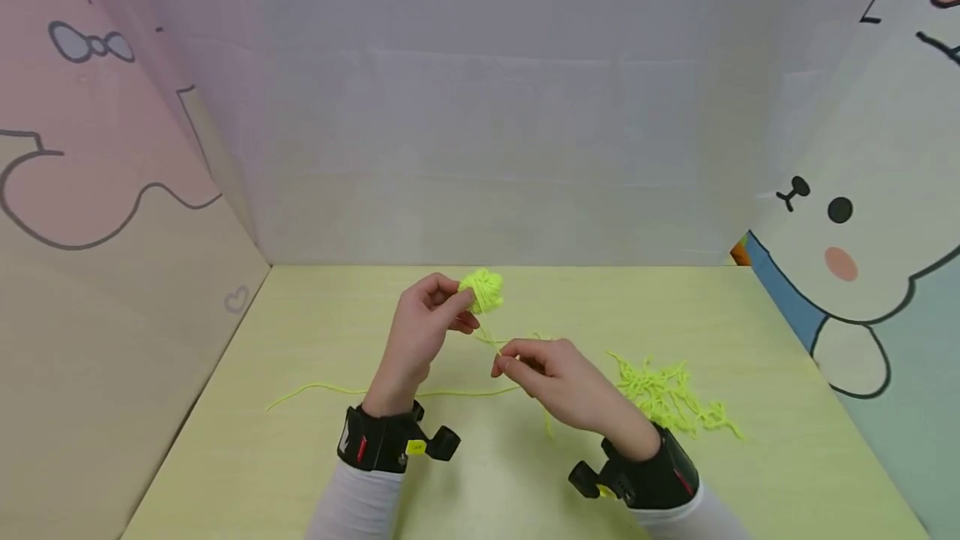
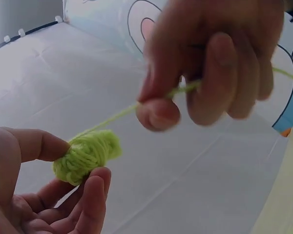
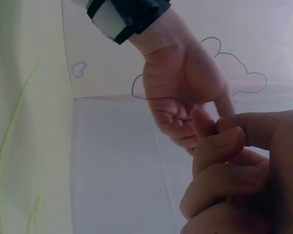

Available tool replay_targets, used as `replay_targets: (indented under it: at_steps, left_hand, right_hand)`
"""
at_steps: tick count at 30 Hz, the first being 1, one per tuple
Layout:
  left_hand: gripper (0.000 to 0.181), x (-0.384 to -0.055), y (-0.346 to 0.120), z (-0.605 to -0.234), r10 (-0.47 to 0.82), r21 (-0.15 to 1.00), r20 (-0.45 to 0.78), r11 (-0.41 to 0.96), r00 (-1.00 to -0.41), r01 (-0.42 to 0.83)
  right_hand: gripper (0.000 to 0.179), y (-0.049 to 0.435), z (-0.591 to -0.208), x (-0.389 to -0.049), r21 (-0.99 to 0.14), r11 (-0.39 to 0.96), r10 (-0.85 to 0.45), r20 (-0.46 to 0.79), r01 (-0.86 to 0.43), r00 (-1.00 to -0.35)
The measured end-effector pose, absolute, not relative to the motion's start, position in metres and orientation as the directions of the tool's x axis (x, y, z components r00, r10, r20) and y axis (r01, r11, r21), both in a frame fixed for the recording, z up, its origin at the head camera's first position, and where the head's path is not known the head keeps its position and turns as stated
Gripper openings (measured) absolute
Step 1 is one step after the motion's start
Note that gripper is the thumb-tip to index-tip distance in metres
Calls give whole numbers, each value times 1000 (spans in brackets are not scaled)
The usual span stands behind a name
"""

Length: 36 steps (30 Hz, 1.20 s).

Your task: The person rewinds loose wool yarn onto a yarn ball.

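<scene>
A small neon-yellow yarn ball (image 1: 483, 290) is pinched between the thumb and fingers of my left hand (image 1: 424, 319), raised above the table. In the left wrist view the yarn ball (image 2: 88, 156) shows strands wound around its middle. My right hand (image 1: 555, 377) pinches the yarn strand (image 2: 115, 116) that runs taut from the ball, between thumb and forefinger. Past that pinch, the strand passes under the curled fingers of the right hand (image 2: 215, 63). From the right wrist, the left hand (image 3: 180, 87) appears behind the right fingers, which hide the ball.
A loose heap of cut yarn pieces (image 1: 675, 398) lies on the table (image 1: 480, 473) to the right. One long yarn length (image 1: 322, 386) stretches across the tabletop beneath the hands. Printed cartoon sheets (image 1: 847, 273) and a pale back curtain (image 1: 480, 148) enclose the table.
</scene>
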<state>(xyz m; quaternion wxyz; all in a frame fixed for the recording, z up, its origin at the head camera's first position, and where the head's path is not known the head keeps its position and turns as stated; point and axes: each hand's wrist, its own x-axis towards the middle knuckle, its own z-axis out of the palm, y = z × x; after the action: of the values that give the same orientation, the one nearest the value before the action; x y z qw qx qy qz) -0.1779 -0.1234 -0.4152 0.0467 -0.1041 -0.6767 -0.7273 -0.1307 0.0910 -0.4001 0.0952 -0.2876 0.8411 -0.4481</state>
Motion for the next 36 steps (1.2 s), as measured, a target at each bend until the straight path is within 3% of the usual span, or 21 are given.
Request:
replay_targets:
  at_steps: [11,21,30,36]
  left_hand:
    - [15,-169,-125,-407,205,975,213,-106,-955,195]
    - [19,-169,-124,-409,390,983,158,27,-907,182]
    - [24,-168,-124,-409,488,975,106,118,-866,186]
    - [23,-170,-123,-412,507,968,97,153,-856,200]
  right_hand:
    - [26,96,-438,-164,-902,367,-624,-58,-227,-779]
    - [35,121,-436,-202,-946,299,-717,-136,-125,-684]
    - [36,135,-425,-229,-944,298,-787,-160,-139,-596]
    - [38,141,-405,-239,-931,332,-775,-176,-155,-607]
